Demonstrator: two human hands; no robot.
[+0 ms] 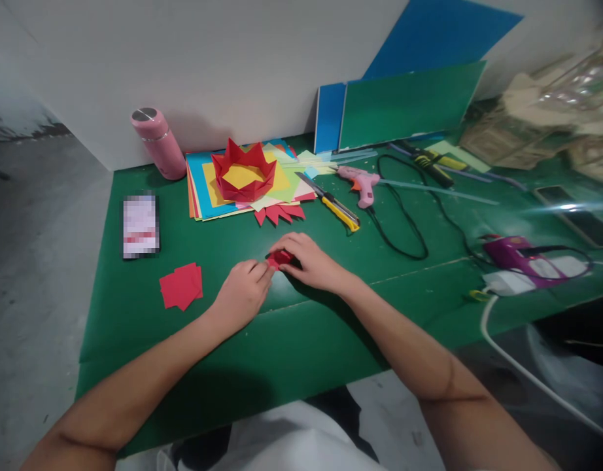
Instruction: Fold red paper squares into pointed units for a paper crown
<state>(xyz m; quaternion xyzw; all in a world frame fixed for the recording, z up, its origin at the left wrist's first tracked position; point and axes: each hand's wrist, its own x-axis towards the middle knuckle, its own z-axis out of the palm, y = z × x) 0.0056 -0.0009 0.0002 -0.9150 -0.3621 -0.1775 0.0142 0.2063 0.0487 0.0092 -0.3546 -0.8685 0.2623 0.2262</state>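
A small piece of red paper (280, 258) lies between my two hands at the middle of the green table, partly hidden by the fingers. My left hand (246, 288) has its fingertips pinched on the paper's near left edge. From the right, my right hand (307, 258) curls its fingers and thumb around the other side. Left of my hands rests a loose stack of red paper squares (182, 286). Beyond them, a red folded-paper ring with pointed tips (226, 190) sits on colored paper sheets (199, 190). Red pointed paper pieces (280, 214) stick out at the near edge of those sheets.
A yellow utility knife (335, 208) and a pink glue gun (363, 186) with a black cord lie behind my right hand. A pink bottle (160, 147) and a phone (140, 226) are at left. Right are a power strip (515, 281) and another phone (576, 212).
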